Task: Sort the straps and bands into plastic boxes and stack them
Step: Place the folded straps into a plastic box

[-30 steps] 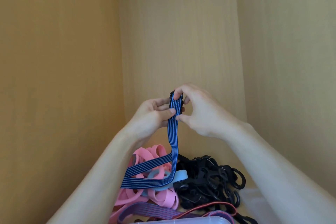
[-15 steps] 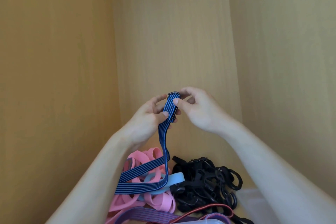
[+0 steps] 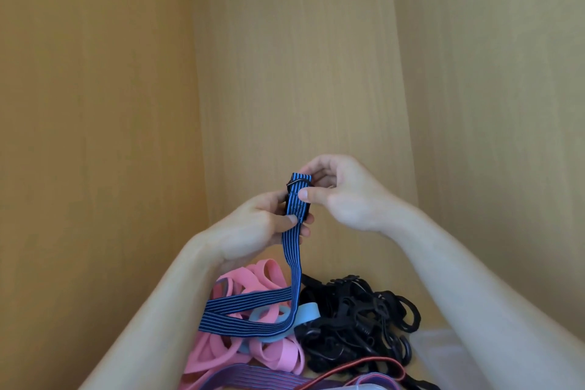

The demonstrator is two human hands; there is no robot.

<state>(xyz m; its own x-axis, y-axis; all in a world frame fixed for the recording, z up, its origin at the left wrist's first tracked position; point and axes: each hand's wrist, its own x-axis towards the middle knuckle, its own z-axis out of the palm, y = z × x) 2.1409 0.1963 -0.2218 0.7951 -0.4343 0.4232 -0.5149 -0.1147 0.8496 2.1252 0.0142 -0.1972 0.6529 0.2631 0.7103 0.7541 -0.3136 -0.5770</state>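
Blue striped strap (image 3: 292,263) is held up above the floor of the wooden cabinet (image 3: 285,73). Left hand (image 3: 253,231) pinches it lower down, right hand (image 3: 345,196) pinches the buckle end above. The tail drapes over the pink bands (image 3: 253,275) toward the left wall. Black hooked straps (image 3: 357,323) are piled just right of them, with a clear plastic box (image 3: 443,351) at the front right.

A plain wooden enclosure was seen on three sides. The left wall (image 3: 95,136) was lit a warm orange. The back panel (image 3: 294,57) and the right wall (image 3: 493,104) were paler and marked with fine vertical grain. Straight vertical seams were shown where they met.
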